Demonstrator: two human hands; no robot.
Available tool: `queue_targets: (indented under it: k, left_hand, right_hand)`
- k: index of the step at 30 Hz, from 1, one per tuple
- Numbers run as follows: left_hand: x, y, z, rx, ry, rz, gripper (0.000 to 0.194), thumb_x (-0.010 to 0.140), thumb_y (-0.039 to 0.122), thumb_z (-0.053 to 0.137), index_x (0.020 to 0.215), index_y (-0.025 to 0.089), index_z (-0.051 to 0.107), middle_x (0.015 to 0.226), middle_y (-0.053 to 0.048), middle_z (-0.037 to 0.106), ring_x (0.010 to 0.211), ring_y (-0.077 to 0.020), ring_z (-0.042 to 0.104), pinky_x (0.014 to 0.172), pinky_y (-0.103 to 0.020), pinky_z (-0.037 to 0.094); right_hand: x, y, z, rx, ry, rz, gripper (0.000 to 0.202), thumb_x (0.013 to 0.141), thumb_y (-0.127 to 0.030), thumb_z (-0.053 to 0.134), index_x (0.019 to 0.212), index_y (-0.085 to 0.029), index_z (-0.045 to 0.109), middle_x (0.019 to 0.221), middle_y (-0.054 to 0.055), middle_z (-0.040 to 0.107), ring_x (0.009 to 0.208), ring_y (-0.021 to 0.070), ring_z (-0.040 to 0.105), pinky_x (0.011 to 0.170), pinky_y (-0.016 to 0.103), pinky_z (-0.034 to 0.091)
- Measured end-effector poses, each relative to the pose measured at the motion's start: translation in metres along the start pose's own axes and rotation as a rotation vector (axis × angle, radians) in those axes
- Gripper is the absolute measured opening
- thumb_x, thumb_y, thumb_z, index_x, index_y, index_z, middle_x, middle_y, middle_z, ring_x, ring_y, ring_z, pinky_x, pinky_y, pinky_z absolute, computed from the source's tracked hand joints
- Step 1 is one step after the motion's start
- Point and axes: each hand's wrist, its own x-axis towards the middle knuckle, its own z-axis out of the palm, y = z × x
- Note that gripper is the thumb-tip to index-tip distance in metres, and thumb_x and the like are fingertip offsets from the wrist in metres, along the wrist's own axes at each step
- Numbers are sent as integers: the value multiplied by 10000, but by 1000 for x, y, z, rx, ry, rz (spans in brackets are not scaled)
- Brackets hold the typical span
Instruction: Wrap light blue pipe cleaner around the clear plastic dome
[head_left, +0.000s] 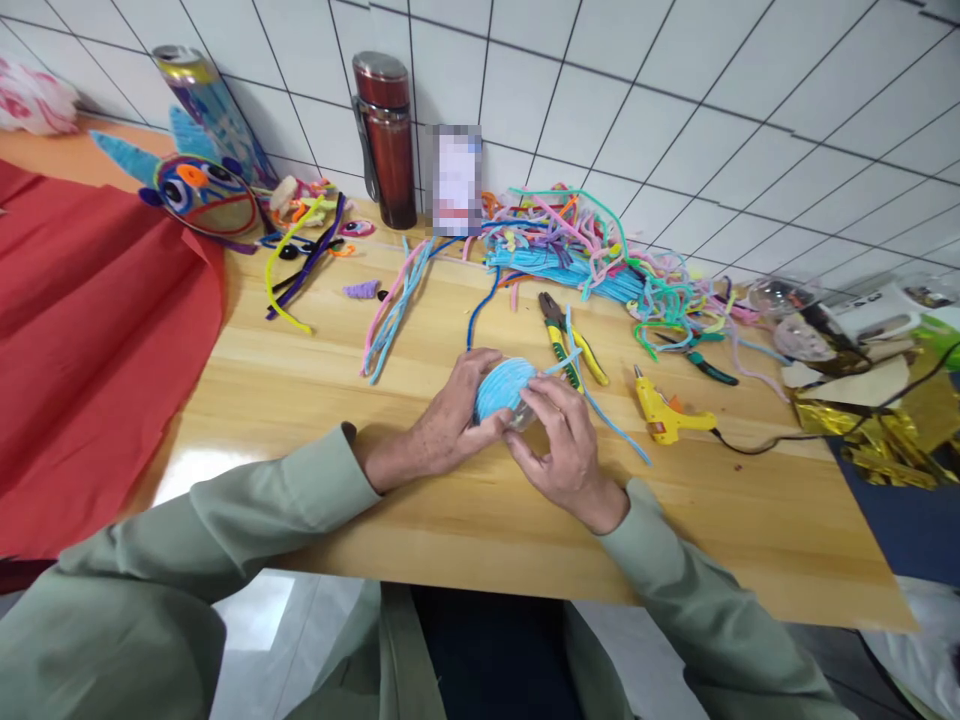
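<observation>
Between my two hands, above the wooden table, is a clear plastic ball (507, 388) partly wound with light blue pipe cleaner. My left hand (454, 415) wraps around its left side, thumb along the bottom. The fingers of my right hand (561, 440) press against its right side, near the bare clear part. A loose light blue pipe cleaner end (564, 361) sticks out to the right of the ball. Just beyond my right hand lie yellow-and-green pliers (559, 330) and another light blue pipe cleaner (611, 425).
A yellow hot glue gun (667, 410) with a black cord lies right. Pipe cleaners (570, 265) are heaped along the wall, with green-handled cutters (705, 362) nearby. Behind stand a red-brown thermos (386, 140) and a phone (456, 180). Left are a decorated craft figure (206, 195) and red cloth (97, 370).
</observation>
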Motion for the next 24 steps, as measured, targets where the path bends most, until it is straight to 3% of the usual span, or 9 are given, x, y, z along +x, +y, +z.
queue_targets:
  k: [6,10,15,21,24]
  left_hand:
    - [-5,7,0,-6,16,2,666,1077,480,587,1627,211,324,1502,-200,505,1467,-366,484,1233,-608,466]
    - [-7,10,2,-61,16,-35,764,1046,464,623,1677,231,262,1525,-203,510,1487,-394,470,1226,-648,462]
    - [-10,13,3,-69,43,-74,818,1004,448,675,1680,232,270,1491,-203,519,1467,-394,498,1188,-615,509]
    - [-13,10,2,-47,27,-59,803,1026,487,659,1678,222,273,1527,-215,512,1518,-398,467,1241,-636,453]
    - [-11,9,-2,-39,5,-54,673,1075,515,588,1636,240,337,1535,-194,511,1534,-390,453,1267,-648,417]
  right_hand:
    - [-4,-6,-4,49,-45,56,631,972,-202,755,1560,-179,529,1336,178,669,1354,353,657,1076,578,663]
    - [-5,-7,-5,91,-45,97,523,992,-237,743,1485,-158,588,1253,160,672,1304,335,673,1002,531,695]
    - [-7,-7,-6,107,-58,118,435,1012,-256,718,1426,-189,605,1198,126,651,1257,307,683,938,496,717]
    - [-11,-5,-3,134,-60,96,529,978,-204,742,1479,-151,581,1255,161,664,1346,340,645,1039,530,681]
    - [-9,-2,-1,140,-61,75,647,962,-215,775,1556,-187,520,1320,168,678,1369,351,641,1083,571,655]
